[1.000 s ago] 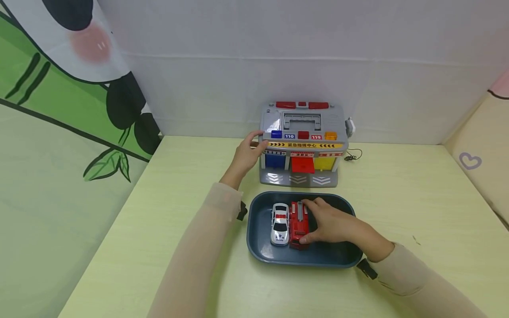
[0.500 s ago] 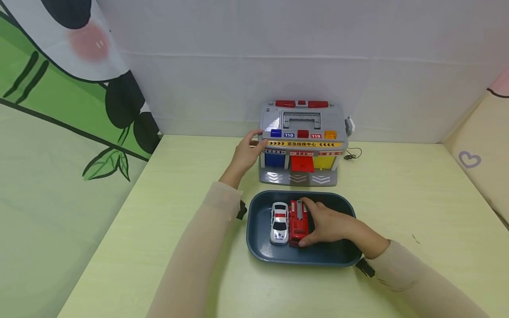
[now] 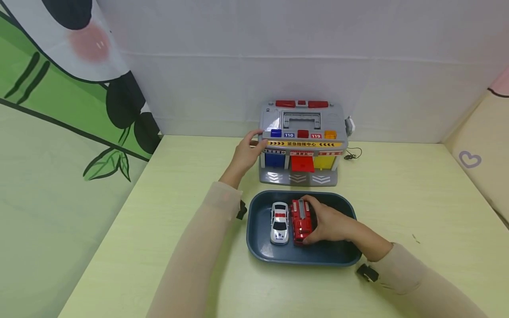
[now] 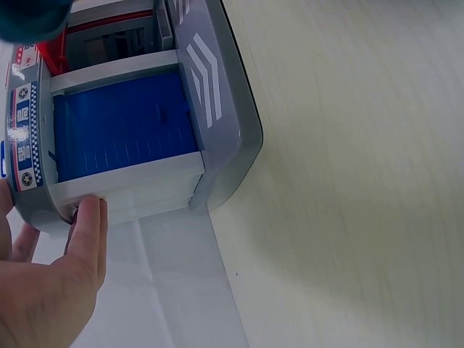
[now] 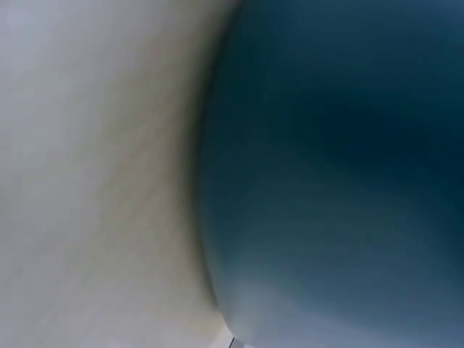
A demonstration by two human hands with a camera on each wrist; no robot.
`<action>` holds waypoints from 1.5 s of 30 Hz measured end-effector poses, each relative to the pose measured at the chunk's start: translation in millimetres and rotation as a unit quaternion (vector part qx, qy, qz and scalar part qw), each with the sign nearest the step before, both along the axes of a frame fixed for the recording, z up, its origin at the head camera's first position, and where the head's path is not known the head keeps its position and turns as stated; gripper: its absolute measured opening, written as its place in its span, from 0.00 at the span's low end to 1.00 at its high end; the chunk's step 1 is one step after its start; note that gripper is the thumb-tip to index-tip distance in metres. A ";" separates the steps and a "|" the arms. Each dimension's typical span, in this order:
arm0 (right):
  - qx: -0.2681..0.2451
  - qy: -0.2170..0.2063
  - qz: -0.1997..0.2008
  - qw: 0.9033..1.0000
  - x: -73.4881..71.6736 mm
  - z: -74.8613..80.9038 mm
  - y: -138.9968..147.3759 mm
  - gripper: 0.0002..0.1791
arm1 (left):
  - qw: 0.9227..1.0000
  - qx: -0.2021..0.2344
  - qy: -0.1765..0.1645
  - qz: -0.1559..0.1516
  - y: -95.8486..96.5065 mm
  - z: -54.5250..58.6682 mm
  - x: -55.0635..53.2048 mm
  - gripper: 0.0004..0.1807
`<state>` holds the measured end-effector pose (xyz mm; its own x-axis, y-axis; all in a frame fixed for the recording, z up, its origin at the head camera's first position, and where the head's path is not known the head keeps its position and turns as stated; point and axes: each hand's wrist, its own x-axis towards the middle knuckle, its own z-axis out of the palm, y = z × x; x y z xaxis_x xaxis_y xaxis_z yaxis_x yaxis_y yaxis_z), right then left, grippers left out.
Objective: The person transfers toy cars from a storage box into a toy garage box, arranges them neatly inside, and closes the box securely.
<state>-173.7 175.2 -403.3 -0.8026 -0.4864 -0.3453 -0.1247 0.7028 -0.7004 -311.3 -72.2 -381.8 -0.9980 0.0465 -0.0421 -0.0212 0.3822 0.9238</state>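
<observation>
We note a pale wood-grain table (image 3: pixel 405 190), its far edge meeting a creased, grey-white backdrop (image 3: pixel 199 92). Left side: we see a printed cartoon figure (image 3: pixel 89 48) with one pink cheek, and printed green leaves (image 3: pixel 107 165) below. Right side: we record a cream panel (image 3: pixel 487 132) bearing a purple heart outline (image 3: pixel 461 160).

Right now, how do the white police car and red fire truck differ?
Colour: the police car is mostly white, the fire truck red.
Roof: the police car has a crosswise red bar, the fire truck a lengthwise grey strip.
Contact: the right hand grips the fire truck; none touches the police car.
Shared: both toy vehicles appear within the tray.
</observation>
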 end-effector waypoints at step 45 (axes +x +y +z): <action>-0.120 -0.055 -0.050 0.990 7.0 27.8 21.3 0.62 | 1.000 0.003 0.006 -0.004 -1.1 -1.7 0.5 0.26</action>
